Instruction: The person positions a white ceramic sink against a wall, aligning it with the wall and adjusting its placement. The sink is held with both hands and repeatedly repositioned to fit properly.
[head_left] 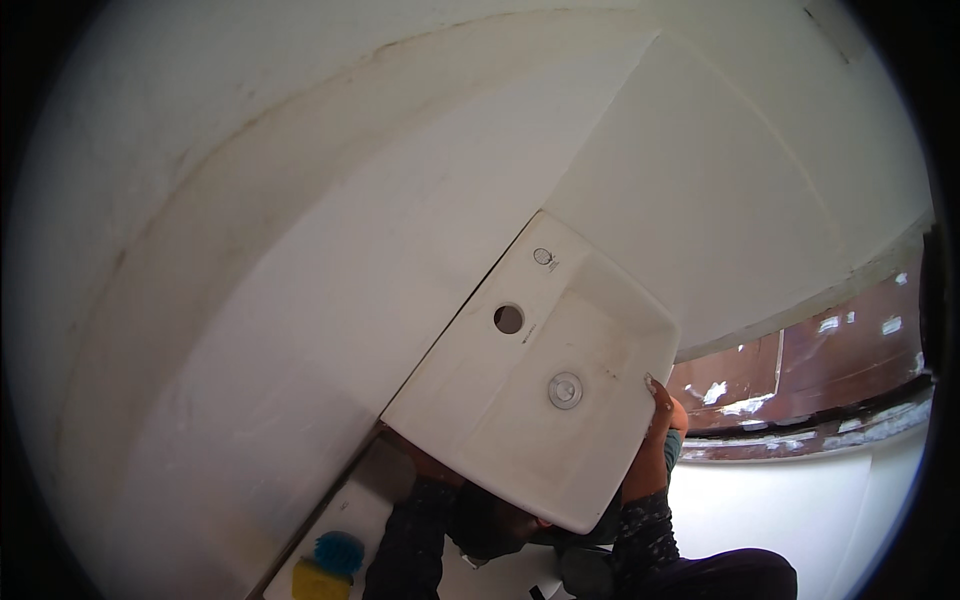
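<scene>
A white rectangular washbasin point(600, 450) sits in the corner, its back edge along the wall. It has a round tap hole and a metal drain point(565, 391). My right hand point(655, 415) grips the basin's right rim, fingertips showing over the edge. My left hand point(425, 462) reaches under the near left edge; its fingers are hidden by the basin. Below the near edge is a dark rounded shape point(488, 525), seemingly another person's head, partly covered by the basin.
White walls point(330, 300) meet behind the basin. At lower left lie a blue bristly scrubber point(338, 553) and a yellow thing point(318, 582), perhaps a cloth or sponge. A reddish-brown panel with white smears point(790, 370) stands to the right. Beside my right hand, some skin and teal cloth point(675, 440) show.
</scene>
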